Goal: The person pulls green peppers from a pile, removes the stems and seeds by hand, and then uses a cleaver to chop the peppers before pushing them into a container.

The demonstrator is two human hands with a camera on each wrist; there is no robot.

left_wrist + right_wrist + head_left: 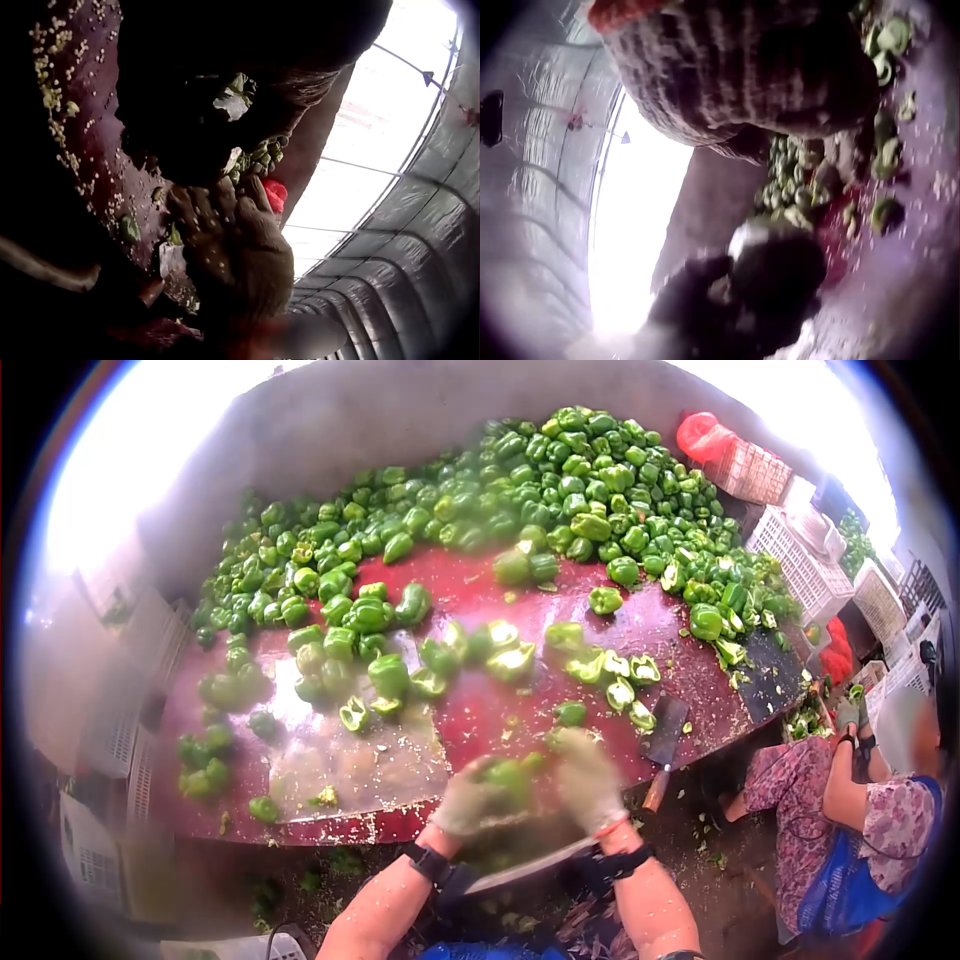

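In the head view my gloved left hand (470,798) holds a green bell pepper (512,778) above the near table edge. The same pepper (776,259) shows in dark outline in the right wrist view, with the left hand round it. Just to the right of it is my gloved right hand (590,775), blurred, its fingers pointing away from me. In the left wrist view the right hand (244,247) has seeds stuck on it and loosely bent fingers. Cut pepper halves (600,665) and a cleaver (665,730) with a wooden handle lie beyond the right hand.
A large heap of green peppers (600,480) covers the back of the red table (480,725). Under my wrists curves a pale container rim (530,868). Another person (880,810) sits at the right, near stacked white crates (800,565). Seeds litter the tabletop.
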